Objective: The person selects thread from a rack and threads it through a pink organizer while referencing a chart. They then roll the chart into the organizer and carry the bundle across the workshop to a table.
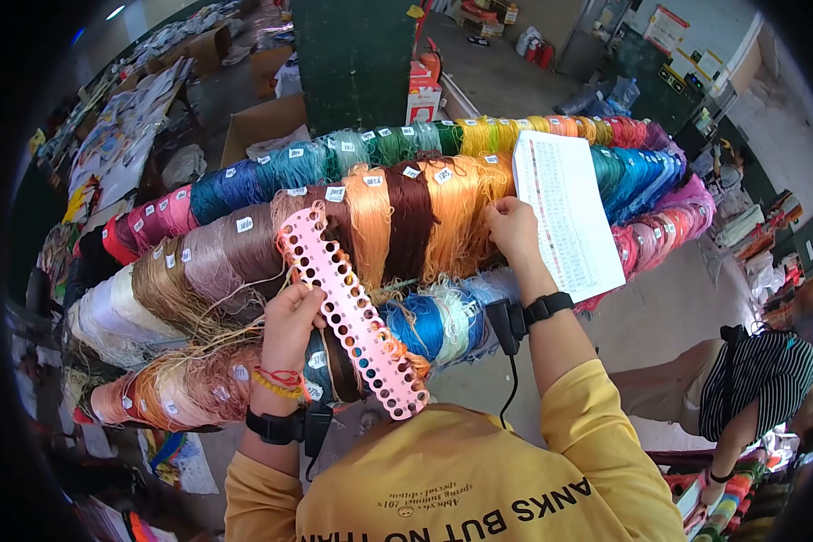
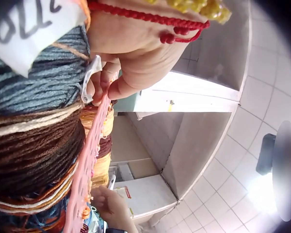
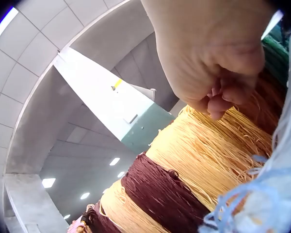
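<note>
The left hand (image 1: 291, 327) pinches the edge of a long pink card (image 1: 348, 312) with holes along both sides and thread tied in some of them. In the left wrist view the same pink card (image 2: 85, 170) is seen edge-on below the thumb and fingers of the left hand (image 2: 136, 68). The right hand (image 1: 515, 233) is at the yellow-orange thread (image 1: 461, 212), its fingers curled at the strands. In the right wrist view the fingertips of the right hand (image 3: 218, 63) pinch at golden thread (image 3: 199, 145), beside dark maroon thread (image 3: 160, 191).
Rows of labelled thread bundles (image 1: 235, 244) in many colours span the view. A printed white sheet (image 1: 567, 212) lies over them right of the right hand. A person in a striped top (image 1: 759, 384) is at the right. Cardboard boxes (image 1: 266, 126) stand behind, near a green pillar (image 1: 352, 63).
</note>
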`<state>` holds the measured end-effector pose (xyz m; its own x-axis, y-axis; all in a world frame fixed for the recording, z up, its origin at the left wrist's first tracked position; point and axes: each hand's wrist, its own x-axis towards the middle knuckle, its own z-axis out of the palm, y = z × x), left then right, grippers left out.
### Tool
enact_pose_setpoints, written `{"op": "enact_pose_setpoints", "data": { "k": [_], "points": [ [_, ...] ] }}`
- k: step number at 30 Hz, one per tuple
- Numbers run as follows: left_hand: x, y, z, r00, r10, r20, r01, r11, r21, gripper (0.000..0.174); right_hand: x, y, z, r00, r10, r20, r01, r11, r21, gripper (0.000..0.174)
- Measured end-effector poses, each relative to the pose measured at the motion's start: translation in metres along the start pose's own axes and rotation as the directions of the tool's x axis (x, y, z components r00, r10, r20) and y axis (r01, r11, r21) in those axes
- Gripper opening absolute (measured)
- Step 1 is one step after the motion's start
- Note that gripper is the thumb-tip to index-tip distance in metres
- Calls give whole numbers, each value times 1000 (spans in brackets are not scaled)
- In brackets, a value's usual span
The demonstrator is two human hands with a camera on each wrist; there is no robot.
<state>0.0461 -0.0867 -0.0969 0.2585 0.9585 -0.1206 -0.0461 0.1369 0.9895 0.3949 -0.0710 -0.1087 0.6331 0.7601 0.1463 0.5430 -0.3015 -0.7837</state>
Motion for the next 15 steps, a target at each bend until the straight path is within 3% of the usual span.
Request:
{"op": "enact_pose_setpoints", "data": {
  "k": [4,7,10,13,14,15],
  "points": [
    [1,1,1,1000,-9,6,9,1000,8,14,-17,-9,-13,997,-67,-46,63,996,-70,19],
    [1,2,-1,999,-41,14,42,999,-30,14,-39,-32,-33,978,-185,-93,159,959,-236,18],
    [0,5,-1,998,-61,19,61,998,0,14,-64,-55,-54,899,-403,-173,321,874,-365,12],
    [1,5,-2,997,-71,21,71,997,15,14,-78,-62,-71,774,-579,-257,561,815,-147,8],
    [2,4,-4,998,-57,30,56,998,10,14,-82,-65,-79,789,-565,-240,593,803,58,9],
    [2,3,-4,998,-56,39,56,998,-3,14,-95,-74,-90,910,-390,-140,411,804,429,8]
  ]
}}
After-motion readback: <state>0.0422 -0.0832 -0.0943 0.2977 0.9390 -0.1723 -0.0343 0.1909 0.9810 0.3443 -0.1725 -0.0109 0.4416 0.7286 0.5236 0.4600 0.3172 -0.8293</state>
